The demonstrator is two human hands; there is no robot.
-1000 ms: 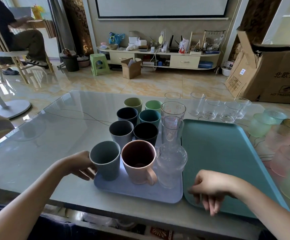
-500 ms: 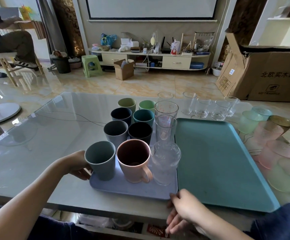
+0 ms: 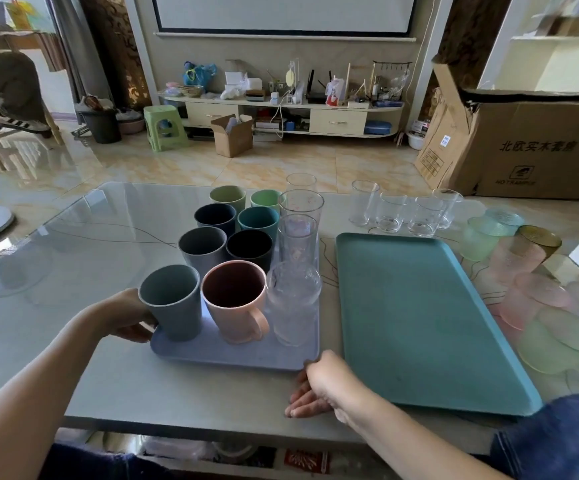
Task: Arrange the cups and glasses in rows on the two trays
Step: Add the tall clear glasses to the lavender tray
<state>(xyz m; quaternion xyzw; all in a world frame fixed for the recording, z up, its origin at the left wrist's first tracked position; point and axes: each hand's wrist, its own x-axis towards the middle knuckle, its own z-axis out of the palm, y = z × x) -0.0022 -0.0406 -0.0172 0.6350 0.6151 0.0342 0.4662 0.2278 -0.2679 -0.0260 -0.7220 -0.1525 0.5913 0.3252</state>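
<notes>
Cups and glasses fill the lavender tray [image 3: 236, 355] on the bench [image 3: 73, 271] in three rows running away from the person. The left row has a grey-blue cup [image 3: 172, 301] nearest, then a grey cup [image 3: 202, 245], a navy cup [image 3: 215, 218] and an olive cup [image 3: 227, 197]. The middle row has a pink mug [image 3: 234, 301], a black cup [image 3: 249, 247], a teal cup [image 3: 258, 221] and a light green cup [image 3: 265, 199]. The right row is clear glasses, with a textured glass [image 3: 293, 301] nearest.

The left hand [image 3: 125, 315] grips the tray's left edge, fingers curled beside the grey-blue cup. The right hand [image 3: 319, 384] holds the tray's near right corner, thumb on the rim and fingers curled underneath.

Just to the right lies the teal tray [image 3: 419, 323], with nothing on it. Four clear glasses [image 3: 405, 213] stand behind it, and tinted green, pink and amber glasses [image 3: 523, 268] cluster at its right side.
</notes>
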